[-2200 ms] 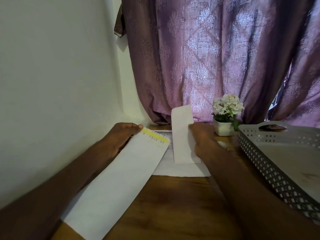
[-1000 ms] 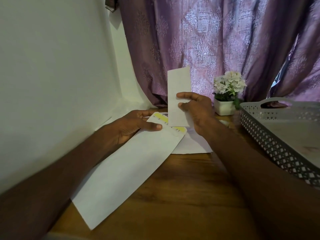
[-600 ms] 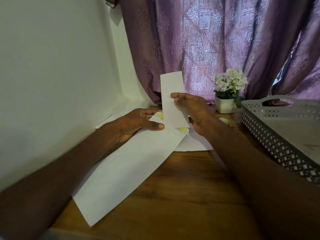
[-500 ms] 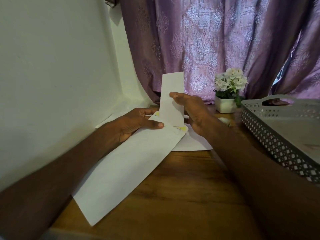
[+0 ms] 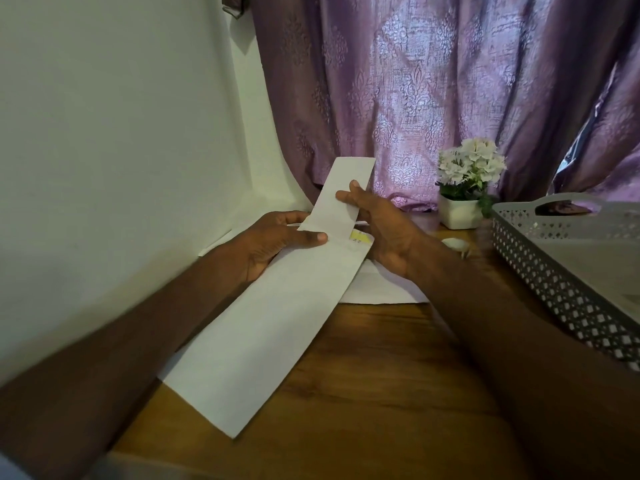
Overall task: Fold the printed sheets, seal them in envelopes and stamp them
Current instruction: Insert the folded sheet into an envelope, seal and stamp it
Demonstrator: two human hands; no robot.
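- The long white envelope [image 5: 263,334] lies diagonally on the wooden table [image 5: 381,393], its near corner close to the table's front edge and its open mouth at the far end, between the two hands.
- Left hand [image 5: 273,242] grips the envelope's mouth, thumb flat on top of it; the white wall [image 5: 104,150] is right beside that arm, so pretty much no room on that side.
- Right hand [image 5: 384,226] pinches the folded sheet [image 5: 341,199], thumb in front and fingers curled behind. The sheet's bottom end sits inside the envelope mouth, with the yellow strip [image 5: 360,236] peeking out just beside it.
- A flat white sheet [image 5: 381,289] lies under the envelope's far end.
- On the right, a grey perforated tray [image 5: 554,271] boxes in the right forearm; a small flower pot [image 5: 460,211] stands near the purple curtain [image 5: 433,81] behind it. Open wood is mostly up front.
- Versus half a second ago: the folded sheet is tilted more to the left and sunk deeper into the envelope, so less of the yellow strip shows. The left hand's hold looks the same.
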